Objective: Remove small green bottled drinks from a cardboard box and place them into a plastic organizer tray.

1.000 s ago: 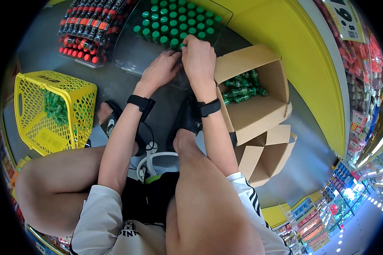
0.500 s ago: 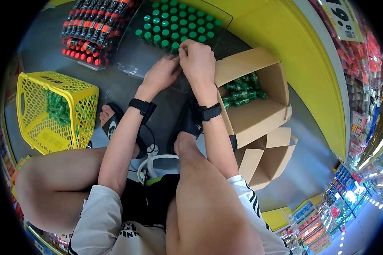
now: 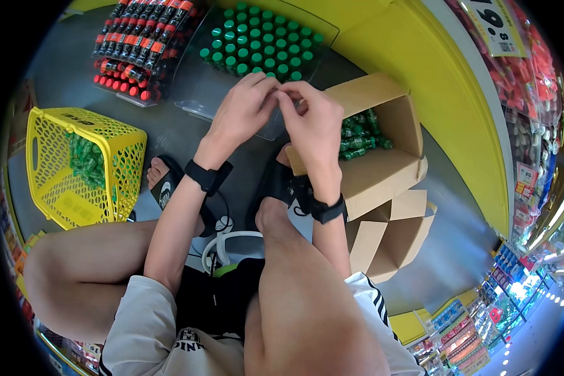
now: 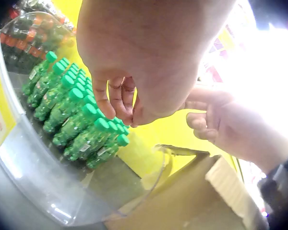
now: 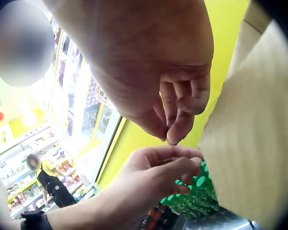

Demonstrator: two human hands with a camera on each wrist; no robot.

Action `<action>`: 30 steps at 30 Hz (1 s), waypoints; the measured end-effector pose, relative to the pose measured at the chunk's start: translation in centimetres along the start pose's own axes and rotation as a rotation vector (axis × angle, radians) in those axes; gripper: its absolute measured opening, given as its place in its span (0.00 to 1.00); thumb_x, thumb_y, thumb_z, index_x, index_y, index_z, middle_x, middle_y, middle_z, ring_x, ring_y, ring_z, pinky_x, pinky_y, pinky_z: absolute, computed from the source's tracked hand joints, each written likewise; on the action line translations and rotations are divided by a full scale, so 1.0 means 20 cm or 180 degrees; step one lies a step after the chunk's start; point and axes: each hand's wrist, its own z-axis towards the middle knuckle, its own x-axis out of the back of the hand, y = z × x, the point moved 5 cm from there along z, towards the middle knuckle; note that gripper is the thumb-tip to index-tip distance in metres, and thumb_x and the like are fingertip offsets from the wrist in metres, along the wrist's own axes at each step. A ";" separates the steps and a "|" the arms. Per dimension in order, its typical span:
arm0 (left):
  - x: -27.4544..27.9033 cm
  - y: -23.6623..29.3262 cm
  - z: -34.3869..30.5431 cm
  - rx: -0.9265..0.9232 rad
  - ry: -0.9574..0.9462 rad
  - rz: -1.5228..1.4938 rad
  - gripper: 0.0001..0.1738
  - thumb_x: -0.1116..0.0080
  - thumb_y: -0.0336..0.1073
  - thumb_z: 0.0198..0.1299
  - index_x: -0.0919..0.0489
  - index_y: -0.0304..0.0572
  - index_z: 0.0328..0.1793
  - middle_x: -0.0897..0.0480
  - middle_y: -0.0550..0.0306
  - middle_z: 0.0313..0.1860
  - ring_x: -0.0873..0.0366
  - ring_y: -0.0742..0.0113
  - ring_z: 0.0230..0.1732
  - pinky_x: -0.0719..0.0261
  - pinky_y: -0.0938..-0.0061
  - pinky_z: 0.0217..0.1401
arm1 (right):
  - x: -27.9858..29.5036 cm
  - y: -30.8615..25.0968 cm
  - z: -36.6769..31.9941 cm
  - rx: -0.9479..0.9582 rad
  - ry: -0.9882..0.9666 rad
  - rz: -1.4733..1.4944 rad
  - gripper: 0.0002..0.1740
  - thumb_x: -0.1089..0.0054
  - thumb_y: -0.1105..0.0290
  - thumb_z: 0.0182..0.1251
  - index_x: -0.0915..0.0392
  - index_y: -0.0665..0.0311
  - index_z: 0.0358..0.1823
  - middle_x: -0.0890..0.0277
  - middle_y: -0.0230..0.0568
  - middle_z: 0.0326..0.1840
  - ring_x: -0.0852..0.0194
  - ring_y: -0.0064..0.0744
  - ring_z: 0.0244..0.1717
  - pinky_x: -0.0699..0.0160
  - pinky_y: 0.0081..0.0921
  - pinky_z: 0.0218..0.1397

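Note:
My left hand (image 3: 241, 109) and right hand (image 3: 316, 125) meet in front of a clear tray (image 3: 203, 84) holding rows of green-capped bottles (image 3: 257, 41). In the left wrist view, the left hand (image 4: 149, 72) curls its fingertips in toward the thumb, beside several upright green bottles (image 4: 69, 115). Thumb and forefinger of the right hand (image 5: 149, 72) come together in the right wrist view, with no object visible between them. Just below is the left hand (image 5: 144, 175), its fingers bent.
Right of the tray, a cardboard box (image 3: 379, 182) contains small green bottles (image 3: 354, 147); another open box (image 3: 382, 241) sits nearer. A yellow basket (image 3: 122, 135) with green items stands left. Red-capped bottles (image 3: 131, 47) fill a rack. A person (image 5: 53, 179) is in the background.
The right hand has drawn back from the front row of green caps and turned inward. My left hand has shifted right and upward, bringing the fingertips of both hands together.

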 end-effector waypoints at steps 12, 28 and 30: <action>-0.14 0.41 -0.03 -0.0368 -0.0175 -0.0345 0.07 0.41 0.27 0.68 0.18 0.35 0.50 0.19 0.47 0.43 0.18 0.44 0.44 0.18 0.57 0.45 | 0.39 0.24 -0.22 -0.0741 0.0176 -0.0729 0.05 0.31 0.72 0.66 0.13 0.62 0.41 0.12 0.44 0.31 0.13 0.42 0.28 0.17 0.35 0.35; -0.46 0.59 -0.04 -0.0508 -0.1158 0.0336 0.11 0.35 0.25 0.60 0.18 0.32 0.49 0.20 0.43 0.43 0.17 0.41 0.48 0.16 0.51 0.50 | 0.57 0.50 -0.24 -0.1445 -0.0176 -0.1337 0.10 0.35 0.66 0.71 0.14 0.58 0.49 0.10 0.45 0.42 0.12 0.56 0.47 0.14 0.48 0.51; -0.49 0.60 -0.01 -0.0460 -0.1192 0.0418 0.11 0.35 0.25 0.61 0.18 0.32 0.49 0.20 0.43 0.43 0.16 0.40 0.48 0.16 0.51 0.50 | 0.58 0.51 -0.24 -0.1458 -0.0337 -0.1463 0.11 0.34 0.65 0.71 0.15 0.58 0.51 0.10 0.48 0.44 0.12 0.57 0.49 0.14 0.49 0.53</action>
